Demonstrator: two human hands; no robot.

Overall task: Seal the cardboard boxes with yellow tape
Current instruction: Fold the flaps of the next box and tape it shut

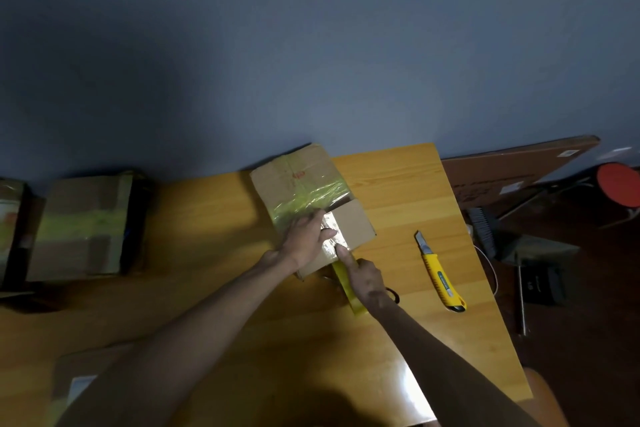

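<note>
Box (304, 184) sits mid-surface (398, 180), near flap half taped. My left hand (304, 239) lies flat on the lid, fingers straight, pressing. My right hand (369, 279) is at the near edge, index finger on the tape (346, 282), other fingers curled round the strip. Knife (441, 274) lies to the right, apart.

L hand (306, 236) & R hand (367, 279) bare, both forearms (207, 315) bare to frame edge.
</note>
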